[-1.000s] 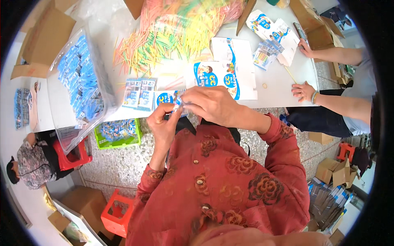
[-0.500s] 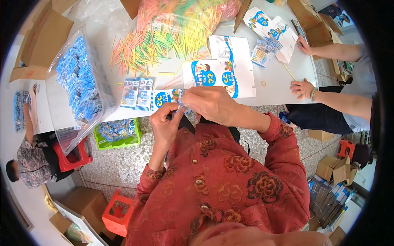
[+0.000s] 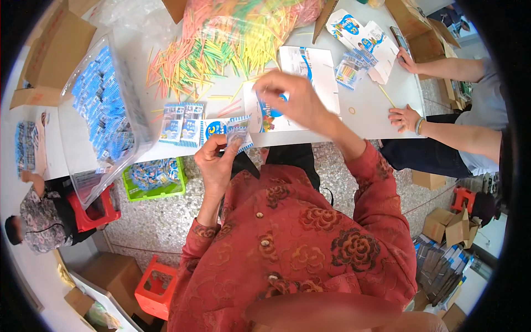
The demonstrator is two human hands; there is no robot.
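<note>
My left hand (image 3: pixel 214 166) pinches a small clear sachet (image 3: pixel 239 135) with blue-and-white striped ends at the table's near edge. My right hand (image 3: pixel 296 102) is in the air over a flat white-and-blue printed carton (image 3: pixel 322 83), a little blurred. Its fingers are bent and apart, and nothing shows in them. Left of the held sachet, a blue-and-white printed packet (image 3: pixel 214 130) lies on the table. Beside that packet rest two joined sachets (image 3: pixel 181 123) with striped ends.
Thin coloured sticks (image 3: pixel 193 69) are heaped beyond my hands. A clear plastic bin (image 3: pixel 145 124) of blue packets stands at left, with a green crate (image 3: pixel 157 192) below. At right, a co-worker's hands (image 3: pixel 406 119) rest by another carton (image 3: pixel 381 69). Red stools (image 3: pixel 156 290) stand on the floor.
My right hand has come away from my left and moved up and to the right over the carton. The sachet stays in my left hand, now more visible.
</note>
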